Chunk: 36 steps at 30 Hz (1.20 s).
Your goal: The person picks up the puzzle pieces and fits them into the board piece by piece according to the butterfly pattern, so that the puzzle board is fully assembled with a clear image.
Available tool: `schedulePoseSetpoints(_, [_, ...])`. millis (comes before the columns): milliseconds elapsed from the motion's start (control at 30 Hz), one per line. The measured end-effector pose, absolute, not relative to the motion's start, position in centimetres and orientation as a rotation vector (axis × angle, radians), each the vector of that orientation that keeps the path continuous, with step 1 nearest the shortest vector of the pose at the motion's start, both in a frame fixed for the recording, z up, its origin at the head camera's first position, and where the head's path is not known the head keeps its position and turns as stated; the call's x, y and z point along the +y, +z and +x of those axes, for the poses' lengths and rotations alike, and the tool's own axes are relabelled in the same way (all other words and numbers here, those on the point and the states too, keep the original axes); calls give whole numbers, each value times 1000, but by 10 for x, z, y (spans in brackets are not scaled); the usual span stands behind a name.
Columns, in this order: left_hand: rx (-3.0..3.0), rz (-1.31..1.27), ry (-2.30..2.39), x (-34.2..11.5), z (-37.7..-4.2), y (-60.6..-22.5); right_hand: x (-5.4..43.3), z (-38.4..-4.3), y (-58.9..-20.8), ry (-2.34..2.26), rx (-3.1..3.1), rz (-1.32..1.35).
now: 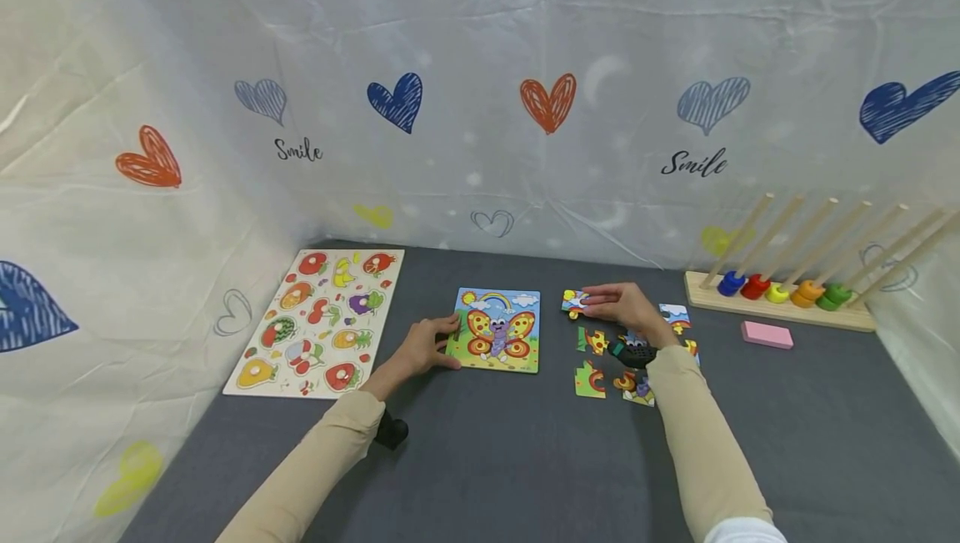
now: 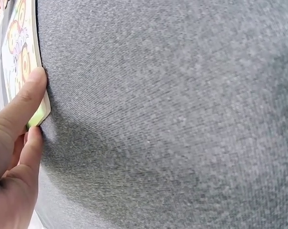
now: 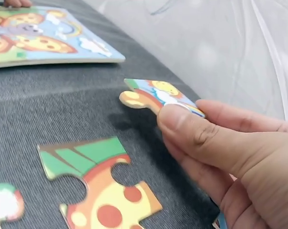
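Observation:
A square butterfly picture board (image 1: 498, 330) lies flat on the dark cloth. My left hand (image 1: 423, 345) holds it at its lower left corner, thumb on the front edge and fingers along the left side. Between thumb and fingers, my right hand (image 1: 628, 309) pinches a jigsaw piece (image 3: 156, 95) with a sun and part of a rainbow, raised over the cloth to the right of the board. Loose jigsaw pieces lie below and around that hand, among them a green and yellow spotted piece (image 3: 103, 186) and a green corner piece (image 1: 589, 380). The right forearm hides some pieces.
A fruit peg board (image 1: 315, 322) lies at the left. At the back right stands a wooden rack (image 1: 780, 309) with upright pegs and coloured rings, a pink block (image 1: 767, 334) in front of it. A heart-printed curtain (image 1: 480, 168) borders the table behind.

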State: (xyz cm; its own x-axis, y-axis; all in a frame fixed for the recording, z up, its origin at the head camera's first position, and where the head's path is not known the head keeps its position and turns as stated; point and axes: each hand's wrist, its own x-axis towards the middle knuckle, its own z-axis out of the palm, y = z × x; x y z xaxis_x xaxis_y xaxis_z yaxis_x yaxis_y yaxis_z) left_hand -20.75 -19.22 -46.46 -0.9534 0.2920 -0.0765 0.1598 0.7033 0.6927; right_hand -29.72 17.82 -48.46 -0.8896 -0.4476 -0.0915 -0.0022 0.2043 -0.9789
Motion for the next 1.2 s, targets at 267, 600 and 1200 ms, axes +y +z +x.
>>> schedulePoseSetpoints(267, [2721,335,1128,-194,-208,-464,159,-298,-483,-1776,2085,-503])
schedulePoseSetpoints(600, [2723,339,1127,-191,-208,-468,121,-296,-481,-1784,1994,-537])
schedulePoseSetpoints(1200, [2768,375,1054,-191,-206,-466,59,-288,-480,-1638,2127,-566])
